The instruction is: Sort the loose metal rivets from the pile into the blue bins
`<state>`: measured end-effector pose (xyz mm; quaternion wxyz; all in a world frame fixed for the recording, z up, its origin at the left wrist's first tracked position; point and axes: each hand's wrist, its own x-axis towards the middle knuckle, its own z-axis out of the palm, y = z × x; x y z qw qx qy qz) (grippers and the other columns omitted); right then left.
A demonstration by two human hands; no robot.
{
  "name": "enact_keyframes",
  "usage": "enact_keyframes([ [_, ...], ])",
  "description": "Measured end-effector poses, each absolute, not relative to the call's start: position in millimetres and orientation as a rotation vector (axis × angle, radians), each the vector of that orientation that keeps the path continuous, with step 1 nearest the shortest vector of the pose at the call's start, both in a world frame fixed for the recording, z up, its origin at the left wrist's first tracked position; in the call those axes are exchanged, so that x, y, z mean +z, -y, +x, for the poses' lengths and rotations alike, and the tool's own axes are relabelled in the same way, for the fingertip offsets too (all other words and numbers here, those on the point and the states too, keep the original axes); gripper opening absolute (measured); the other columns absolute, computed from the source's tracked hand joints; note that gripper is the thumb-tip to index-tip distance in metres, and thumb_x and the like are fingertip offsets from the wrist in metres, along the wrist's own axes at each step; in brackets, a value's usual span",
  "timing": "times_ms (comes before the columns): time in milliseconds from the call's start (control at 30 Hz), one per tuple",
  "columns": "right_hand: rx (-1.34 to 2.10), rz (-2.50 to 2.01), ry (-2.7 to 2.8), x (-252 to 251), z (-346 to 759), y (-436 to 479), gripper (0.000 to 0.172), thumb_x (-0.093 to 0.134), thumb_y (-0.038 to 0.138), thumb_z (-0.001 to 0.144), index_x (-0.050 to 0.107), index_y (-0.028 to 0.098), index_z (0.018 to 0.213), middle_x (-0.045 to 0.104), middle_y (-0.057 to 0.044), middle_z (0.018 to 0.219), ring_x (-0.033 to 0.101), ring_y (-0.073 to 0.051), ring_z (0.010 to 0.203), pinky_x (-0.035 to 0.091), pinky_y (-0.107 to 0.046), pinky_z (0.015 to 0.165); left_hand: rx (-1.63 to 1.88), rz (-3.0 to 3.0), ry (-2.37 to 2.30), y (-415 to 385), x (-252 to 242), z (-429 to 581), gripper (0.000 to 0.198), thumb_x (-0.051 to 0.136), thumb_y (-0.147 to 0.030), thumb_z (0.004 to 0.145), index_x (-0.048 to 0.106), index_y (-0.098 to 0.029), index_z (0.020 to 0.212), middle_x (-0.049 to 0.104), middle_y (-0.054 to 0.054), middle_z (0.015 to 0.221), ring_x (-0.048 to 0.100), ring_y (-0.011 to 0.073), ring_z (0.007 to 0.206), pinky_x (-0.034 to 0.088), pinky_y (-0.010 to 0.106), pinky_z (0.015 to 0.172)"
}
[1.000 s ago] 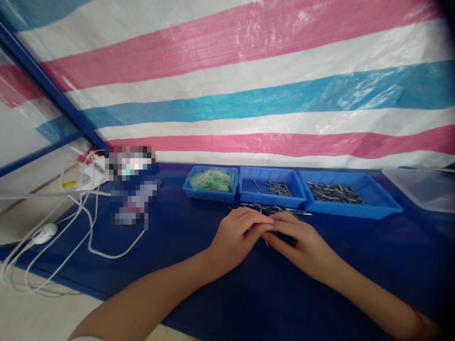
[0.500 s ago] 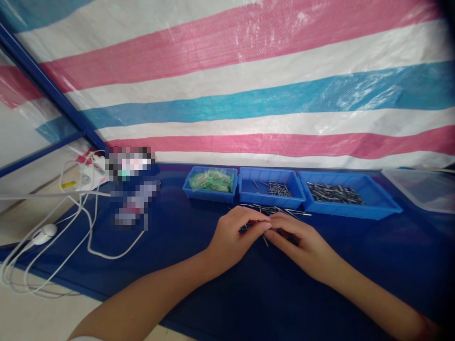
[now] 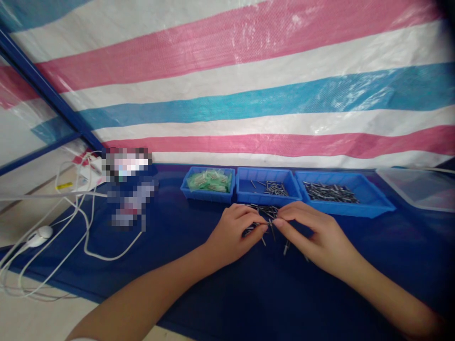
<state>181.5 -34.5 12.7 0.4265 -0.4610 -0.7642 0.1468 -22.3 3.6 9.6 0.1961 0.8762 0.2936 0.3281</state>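
My left hand [image 3: 234, 234] is closed in a pinch, thumb against forefinger, on one end of a thin metal rod [image 3: 269, 223]. My right hand [image 3: 318, 232] pinches the other end, its fingertips a short gap away from the left ones. Beneath and behind both hands lies a loose pile of thin metal rods [image 3: 265, 209] on the blue table, partly covered by my fingers. One silvery rod [image 3: 286, 247] lies under my right hand. The exact kind of these small rods is too fine to make out.
Behind the pile stand three blue bins: the left bin [image 3: 206, 195] with green bags, the middle bin [image 3: 245, 190] and right bin [image 3: 377, 201] with metal rods. A clear plastic tray [image 3: 419, 189] is at far right. White cables [image 3: 106, 258] trail at left.
My fingertips have drawn slightly apart, so the thin rod now shows between them. My right hand has shifted a little right, uncovering rods below. The whole view has moved slightly.
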Motion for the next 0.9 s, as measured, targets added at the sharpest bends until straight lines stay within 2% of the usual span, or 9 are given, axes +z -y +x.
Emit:
enact_keyframes([
  [133, 0.129, -1.358, 1.736, 20.2, 216.5, 23.7, 0.015, 0.056, 0.036, 0.087, 0.063, 0.024, 0.083, 0.068, -0.004, 0.088, 0.063, -0.021, 0.083, 0.047, -0.034, 0.074, 0.725, 2.661, -0.891, -3.0, 8.2, -25.6, 0.036, 0.055, -0.041, 0.091, 0.06, -0.021, 0.12, 0.063, 0.009, 0.118, 0.053, 0.024, 0.112, 0.04, 0.04, 0.094],
  [233, -0.093, -1.745, 1.485, 22.4, 259.7, 14.0, 0.022, 0.054, 0.043, 0.086, 0.065, 0.024, 0.085, 0.067, -0.005, 0.081, 0.057, -0.02, 0.065, 0.042, -0.034, 0.062, 0.59, 2.774, -0.846, -2.8, 4.4, -28.3, 0.047, 0.056, -0.052, 0.087, 0.056, -0.026, 0.126, 0.055, 0.009, 0.133, 0.045, 0.0277, 0.125, 0.036, 0.045, 0.099],
  [267, -0.182, -1.871, 1.404, 21.2, 273.6, 10.8, 0.022, 0.056, 0.044, 0.083, 0.066, 0.024, 0.083, 0.067, -0.005, 0.075, 0.056, -0.02, 0.06, 0.04, -0.034, 0.059, 0.549, 2.799, -0.817, -2.9, 2.8, -28.8, 0.046, 0.056, -0.053, 0.087, 0.057, -0.028, 0.125, 0.054, 0.007, 0.134, 0.044, 0.0275, 0.126, 0.035, 0.045, 0.1],
  [400, -0.438, -2.074, 1.521, 7.9, 307.1, 0.0, 0.025, 0.053, 0.043, 0.081, 0.067, 0.022, 0.081, 0.067, -0.009, 0.075, 0.061, -0.026, 0.07, 0.039, -0.035, 0.058, 0.487, 2.829, -0.738, -4.1, -0.9, -28.0, 0.027, 0.054, -0.042, 0.091, 0.065, -0.028, 0.112, 0.06, 0.004, 0.126, 0.051, 0.0215, 0.119, 0.035, 0.04, 0.099],
  [500, -0.548, -2.056, 1.527, -0.4, 304.4, -2.7, 0.029, 0.053, 0.043, 0.08, 0.069, 0.02, 0.088, 0.068, -0.015, 0.089, 0.061, -0.033, 0.087, 0.042, -0.042, 0.067, 0.502, 2.804, -0.746, -5.4, -1.0, -26.3, 0.02, 0.052, -0.035, 0.094, 0.067, -0.025, 0.103, 0.063, 0.003, 0.118, 0.055, 0.0187, 0.113, 0.036, 0.036, 0.096],
  [600, -0.554, -1.943, 1.596, 1.2, 286.3, 1.0, 0.031, 0.052, 0.04, 0.083, 0.068, 0.019, 0.098, 0.067, -0.016, 0.1, 0.058, -0.034, 0.101, 0.042, -0.047, 0.082, 0.5, 2.795, -0.758, -5.9, -1.6, -24.8, 0.019, 0.05, -0.031, 0.095, 0.067, -0.023, 0.096, 0.064, 0.002, 0.113, 0.056, 0.0175, 0.109, 0.037, 0.035, 0.094],
  [667, -0.496, -1.794, 1.694, 5.2, 269.5, 5.2, 0.027, 0.052, 0.037, 0.085, 0.067, 0.019, 0.099, 0.066, -0.015, 0.102, 0.057, -0.034, 0.102, 0.041, -0.049, 0.088, 0.504, 2.829, -0.76, -5.8, -2.9, -23.8, 0.017, 0.051, -0.029, 0.095, 0.066, -0.022, 0.095, 0.064, 0.002, 0.112, 0.056, 0.0169, 0.109, 0.037, 0.034, 0.093],
  [800, -0.369, -1.492, 1.893, 7.5, 232.1, 13.5, 0.016, 0.057, 0.031, 0.085, 0.067, 0.021, 0.092, 0.066, -0.011, 0.099, 0.057, -0.031, 0.098, 0.042, -0.05, 0.089, 0.529, 2.995, -0.738, -6.7, -4.0, -23.4, 0.013, 0.055, -0.028, 0.094, 0.065, -0.021, 0.094, 0.063, 0.002, 0.111, 0.053, 0.0176, 0.111, 0.037, 0.033, 0.093],
  [900, -0.294, -1.35, 2.03, 2.2, 209.6, 18.1, 0.014, 0.058, 0.027, 0.084, 0.067, 0.021, 0.094, 0.064, -0.01, 0.105, 0.056, -0.029, 0.103, 0.042, -0.05, 0.092, 0.488, 3.102, -0.684, -9.4, -0.3, -26.9, 0.015, 0.056, -0.033, 0.092, 0.066, -0.022, 0.094, 0.063, 0.002, 0.105, 0.055, 0.0172, 0.102, 0.037, 0.032, 0.086],
])
